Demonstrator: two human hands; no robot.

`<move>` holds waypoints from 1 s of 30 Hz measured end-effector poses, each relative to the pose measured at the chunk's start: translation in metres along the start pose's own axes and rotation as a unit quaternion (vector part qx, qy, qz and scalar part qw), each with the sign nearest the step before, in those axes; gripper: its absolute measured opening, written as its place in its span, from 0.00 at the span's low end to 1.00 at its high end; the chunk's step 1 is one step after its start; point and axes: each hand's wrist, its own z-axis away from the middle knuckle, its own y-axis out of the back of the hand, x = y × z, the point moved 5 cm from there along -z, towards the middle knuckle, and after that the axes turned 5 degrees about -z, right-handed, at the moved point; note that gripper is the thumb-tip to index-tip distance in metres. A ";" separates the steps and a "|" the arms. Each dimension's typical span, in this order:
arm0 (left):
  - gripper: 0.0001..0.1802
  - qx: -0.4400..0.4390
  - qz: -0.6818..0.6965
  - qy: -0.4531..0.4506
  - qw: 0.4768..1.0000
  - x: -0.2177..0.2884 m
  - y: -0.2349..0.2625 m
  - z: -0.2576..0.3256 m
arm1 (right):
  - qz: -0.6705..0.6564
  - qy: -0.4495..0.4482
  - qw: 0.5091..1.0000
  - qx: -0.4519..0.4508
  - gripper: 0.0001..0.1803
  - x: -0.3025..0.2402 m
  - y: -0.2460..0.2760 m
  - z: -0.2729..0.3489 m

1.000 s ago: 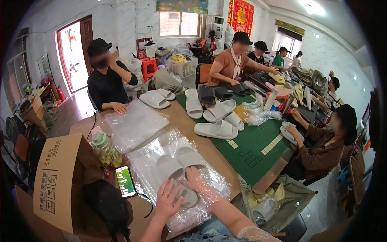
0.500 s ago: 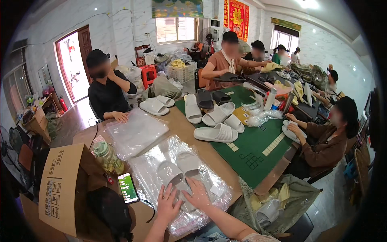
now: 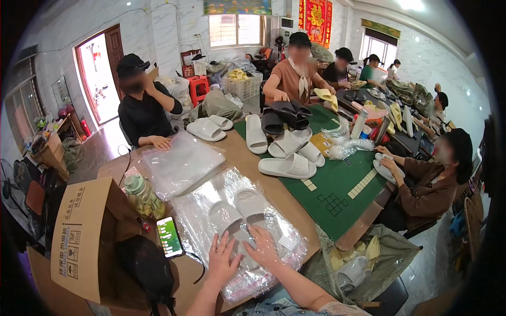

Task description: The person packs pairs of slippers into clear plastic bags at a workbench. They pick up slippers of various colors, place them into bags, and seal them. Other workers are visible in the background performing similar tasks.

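A pair of light grey slippers lies side by side in front of me, the left slipper (image 3: 225, 215) and the right slipper (image 3: 250, 204). They rest on a stack of shiny clear plastic bags (image 3: 192, 218); whether they are inside the top bag I cannot tell. My left hand (image 3: 223, 259) is spread flat over the heel end of the left slipper. Beside it, my right hand (image 3: 262, 248) lies with its fingers stretched toward the right slipper's heel end. Neither hand grips anything.
Left of the bags are a phone (image 3: 168, 237), a lidded jar (image 3: 142, 197), a black bag (image 3: 145, 268) and a cardboard box (image 3: 79, 237). More slippers (image 3: 287, 166) stand partly on a green mat (image 3: 337, 205). A sack (image 3: 385, 263) sits lower right. Several co-workers surround the tables.
My hands stay almost in place over the slippers while the view shifts slightly. Across the table, a co-worker's dark slippers have come down onto the pile, and a yellow slipper is now in that person's hand.
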 end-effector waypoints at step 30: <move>0.34 0.084 0.050 0.110 0.989 -0.023 0.004 0.003 | 0.193 -0.133 0.964 -0.127 0.31 0.006 -0.006 -0.054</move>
